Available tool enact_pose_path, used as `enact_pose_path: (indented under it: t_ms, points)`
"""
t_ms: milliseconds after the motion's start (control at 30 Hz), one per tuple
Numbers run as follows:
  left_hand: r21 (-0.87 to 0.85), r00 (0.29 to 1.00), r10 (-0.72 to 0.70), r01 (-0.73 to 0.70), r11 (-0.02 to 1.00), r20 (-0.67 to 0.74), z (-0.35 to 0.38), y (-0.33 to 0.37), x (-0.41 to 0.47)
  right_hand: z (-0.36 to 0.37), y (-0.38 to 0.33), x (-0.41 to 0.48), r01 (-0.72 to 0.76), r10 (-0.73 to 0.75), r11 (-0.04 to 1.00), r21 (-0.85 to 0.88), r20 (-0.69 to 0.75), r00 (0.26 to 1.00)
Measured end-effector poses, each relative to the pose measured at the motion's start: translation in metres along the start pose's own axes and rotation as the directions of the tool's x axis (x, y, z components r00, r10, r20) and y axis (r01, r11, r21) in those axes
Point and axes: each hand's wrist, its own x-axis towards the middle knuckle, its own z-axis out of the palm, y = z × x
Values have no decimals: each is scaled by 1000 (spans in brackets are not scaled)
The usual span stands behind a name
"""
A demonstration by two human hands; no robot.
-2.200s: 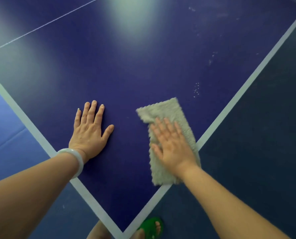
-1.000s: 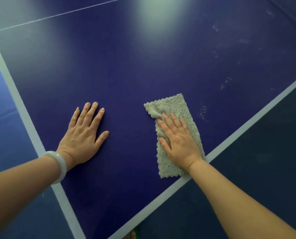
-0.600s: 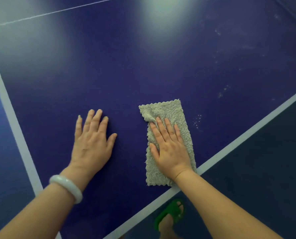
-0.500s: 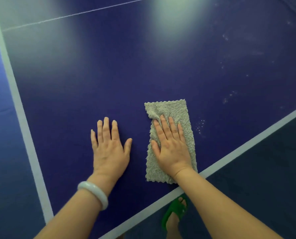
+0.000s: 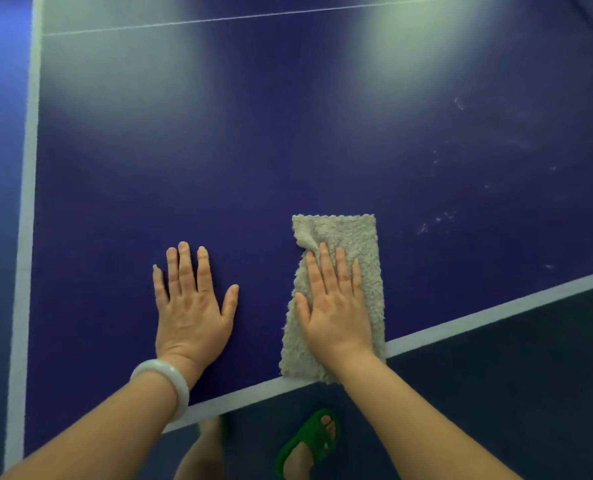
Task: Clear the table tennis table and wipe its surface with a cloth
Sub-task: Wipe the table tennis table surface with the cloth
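At the far left, a white line [image 5: 28, 202] runs along the side of the blue table [image 5: 288, 150]. Your left hand [image 5: 193, 306] lies flat on the bare table top with its fingers straight and a little spread, and it holds nothing. A pale bracelet [image 5: 165, 382] sits on that wrist. Just to the right, not touching that hand, the fluffy grey cloth [image 5: 343, 233] lies on the table. Its near end covers the white edge line [image 5: 496, 310]. Your right hand [image 5: 336, 306] presses flat on the cloth with straight fingers, and a small fold bunches up by the fingertips. Further right, little white specks [image 5: 437, 220] dot the table. Below the edge, a foot in a green sandal [image 5: 309, 441] stands on the dark floor [image 5: 513, 375].
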Motion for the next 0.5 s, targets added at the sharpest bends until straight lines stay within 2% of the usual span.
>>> enact_pose_path:
  t_ms: [100, 167, 200, 267, 333, 367, 433, 500]
  points:
    - [-14, 1000, -11, 10, 1000, -17, 1, 1, 1, -4, -10, 39, 258, -258, 966, 11, 47, 965]
    - [-12, 1000, -16, 16, 1000, -19, 0, 2, 1, -11, 3, 70, 330, -328, 944, -20, 77, 942]
    - [-7, 1000, -15, 15, 1000, -15, 0, 2, 1, -13, 13, 77, 289, -286, 957, -28, 77, 955]
    - [16, 1000, -12, 12, 1000, -4, -1, 1, 1, -11, 35, 68, 69, -68, 997, -23, 35, 997]
    - [24, 1000, -17, 17, 1000, -4, -2, 2, 2, -6, 44, 38, -133, 132, 991, -7, -26, 991]
    - [24, 1000, -19, 19, 1000, -3, -2, 2, 1, -3, 41, 23, -181, 181, 983, -14, -43, 983]
    - [24, 1000, -13, 13, 1000, -2, -2, 4, 1, 5, 25, 6, -199, 197, 979, -35, -41, 979]
    - [18, 1000, -12, 12, 1000, 8, -4, 2, 1, 8, 3, 9, -148, 147, 989, -28, -44, 988]
